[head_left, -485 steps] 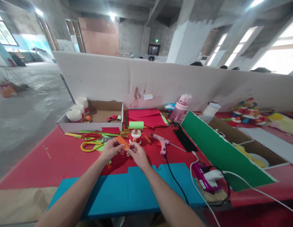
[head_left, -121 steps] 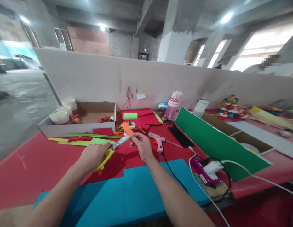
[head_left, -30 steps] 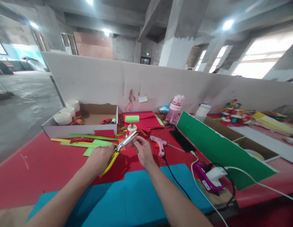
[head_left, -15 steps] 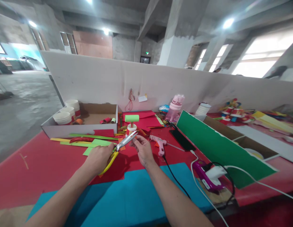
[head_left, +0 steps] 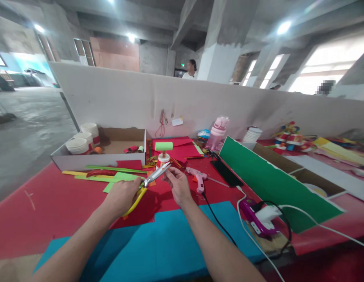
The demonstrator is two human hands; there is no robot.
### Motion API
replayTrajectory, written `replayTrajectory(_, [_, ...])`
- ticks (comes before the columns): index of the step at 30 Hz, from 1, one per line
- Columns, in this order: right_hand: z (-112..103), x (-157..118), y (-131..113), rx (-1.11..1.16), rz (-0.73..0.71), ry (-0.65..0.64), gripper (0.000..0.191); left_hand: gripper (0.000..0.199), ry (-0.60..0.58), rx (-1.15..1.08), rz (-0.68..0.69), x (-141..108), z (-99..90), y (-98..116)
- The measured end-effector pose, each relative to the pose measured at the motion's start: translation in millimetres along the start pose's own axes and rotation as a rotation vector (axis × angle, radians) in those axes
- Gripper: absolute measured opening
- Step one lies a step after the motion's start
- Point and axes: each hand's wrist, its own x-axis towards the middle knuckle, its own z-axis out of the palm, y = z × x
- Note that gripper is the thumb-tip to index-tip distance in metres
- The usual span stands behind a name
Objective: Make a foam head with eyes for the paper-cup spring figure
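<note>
My left hand (head_left: 123,196) is closed round the yellow handles of a pair of scissors (head_left: 154,176). The blades point up and to the right, their tips close to the fingers of my right hand (head_left: 177,184). Those fingers are pinched together; whatever they hold is too small to make out. Just beyond the blades stands a white paper cup (head_left: 163,158) with a coiled paper spring on top and a green paper tube (head_left: 163,146) above it. Green paper pieces (head_left: 120,181) and strips lie by my left hand.
A pink glue gun (head_left: 199,178) lies right of my hands, its black cord running toward me. Behind it are a phone (head_left: 226,174) and a pink bottle (head_left: 217,133). A white box (head_left: 100,160) with cups stands left, a green board (head_left: 276,184) and purple power strip (head_left: 260,225) right.
The scissor blades look closer together than before. My hands have hardly moved. A person's head and shoulder have appeared behind the partition.
</note>
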Motion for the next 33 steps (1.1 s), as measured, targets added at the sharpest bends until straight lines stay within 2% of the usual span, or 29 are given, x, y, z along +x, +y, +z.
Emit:
replayTrajectory(12, [1.5, -0.5, -3.7, 0.037, -0.001, 0.034, 0.023, 0.021, -0.008, -0.027, 0.001, -0.5, -0.8, -0.8])
replayTrajectory(21, [1.6, -0.5, -4.5, 0.068, -0.006, -0.011, 0.022, 0.023, -0.023, -0.053, -0.008, -1.4, -0.8, -1.0])
replayTrajectory(33, [0.2, 0.4, -8.0, 0.040, -0.032, 0.035, 0.021, 0.026, -0.012, -0.034, -0.023, 0.6, -3.0, -7.0])
